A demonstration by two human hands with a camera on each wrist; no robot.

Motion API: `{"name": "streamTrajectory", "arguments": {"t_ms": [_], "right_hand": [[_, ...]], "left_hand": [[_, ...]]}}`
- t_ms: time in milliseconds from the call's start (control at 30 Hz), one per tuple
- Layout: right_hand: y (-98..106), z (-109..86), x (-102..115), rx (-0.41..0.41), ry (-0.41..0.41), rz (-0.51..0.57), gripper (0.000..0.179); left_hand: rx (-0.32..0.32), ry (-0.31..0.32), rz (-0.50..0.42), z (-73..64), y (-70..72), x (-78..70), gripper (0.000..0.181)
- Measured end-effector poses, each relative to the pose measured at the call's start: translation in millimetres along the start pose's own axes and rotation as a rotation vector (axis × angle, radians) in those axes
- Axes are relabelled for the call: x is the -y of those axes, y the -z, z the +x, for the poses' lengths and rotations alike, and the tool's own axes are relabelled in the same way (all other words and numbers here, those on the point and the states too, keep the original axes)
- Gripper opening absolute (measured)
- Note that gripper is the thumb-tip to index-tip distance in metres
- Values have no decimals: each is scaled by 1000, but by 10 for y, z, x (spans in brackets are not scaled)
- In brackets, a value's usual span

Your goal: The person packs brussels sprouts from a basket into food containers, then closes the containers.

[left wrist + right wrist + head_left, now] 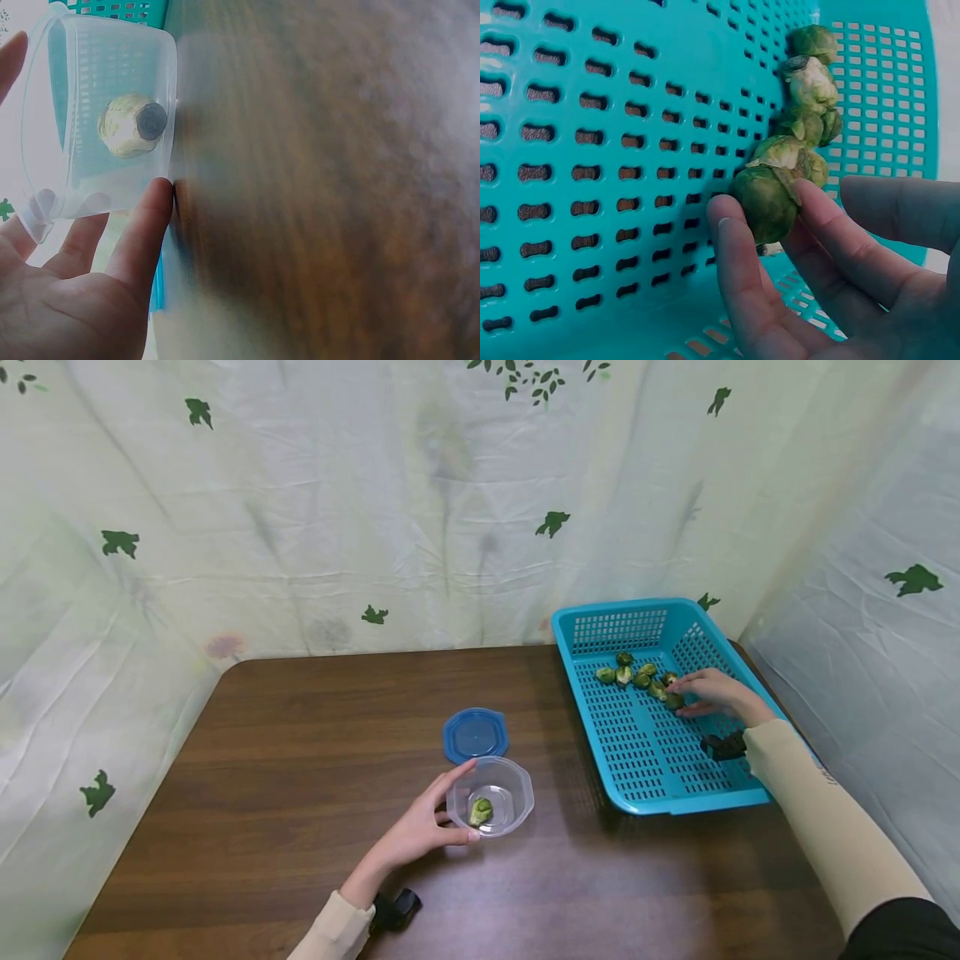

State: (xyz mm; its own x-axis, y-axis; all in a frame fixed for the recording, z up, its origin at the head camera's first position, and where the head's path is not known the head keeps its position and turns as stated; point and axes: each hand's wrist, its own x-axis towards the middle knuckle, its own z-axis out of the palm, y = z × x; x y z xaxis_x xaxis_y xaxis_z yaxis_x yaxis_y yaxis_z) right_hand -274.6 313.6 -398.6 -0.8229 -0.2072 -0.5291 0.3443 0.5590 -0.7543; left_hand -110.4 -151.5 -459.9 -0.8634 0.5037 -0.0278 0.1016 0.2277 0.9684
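A clear plastic container (pixel 514 804) stands on the table, its mouth facing up. My left hand (pixel 416 832) holds it from the left, thumb on the near side and forefinger along the far rim. One Brussels sprout (pixel 481 812) lies inside, seen through the wall in the left wrist view. Reaching into a blue basket (pixel 630 777), my right hand (pixel 716 693) pinches a green Brussels sprout (pixel 763 204) between thumb and fingertips. That sprout is close against a row of other Brussels sprouts (pixel 810 84) on the basket floor.
Just behind the container lies a blue lid (pixel 476 733) on the brown wooden table (pixel 315 735). The basket sits at the table's right side, with raised slotted walls around the sprouts. Pale cloth (pixel 315 510) with green leaf shapes hangs behind and at both sides.
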Motion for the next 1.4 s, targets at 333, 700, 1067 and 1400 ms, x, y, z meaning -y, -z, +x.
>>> {"name": "streamTrajectory", "arguments": {"t_ms": [333, 700, 1067, 1400], "right_hand": [[-41, -63, 63, -26, 103, 32, 43], [-153, -114, 136, -36, 225, 1, 42], [-217, -189, 202, -20, 335, 25, 36], [-354, -314, 365, -7, 356, 40, 40]], "left_hand": [[-5, 5, 6, 3, 1, 5, 89], [-1, 1, -4, 2, -5, 19, 88], [-2, -5, -17, 3, -8, 20, 88], [-6, 1, -14, 4, -10, 20, 88]]}}
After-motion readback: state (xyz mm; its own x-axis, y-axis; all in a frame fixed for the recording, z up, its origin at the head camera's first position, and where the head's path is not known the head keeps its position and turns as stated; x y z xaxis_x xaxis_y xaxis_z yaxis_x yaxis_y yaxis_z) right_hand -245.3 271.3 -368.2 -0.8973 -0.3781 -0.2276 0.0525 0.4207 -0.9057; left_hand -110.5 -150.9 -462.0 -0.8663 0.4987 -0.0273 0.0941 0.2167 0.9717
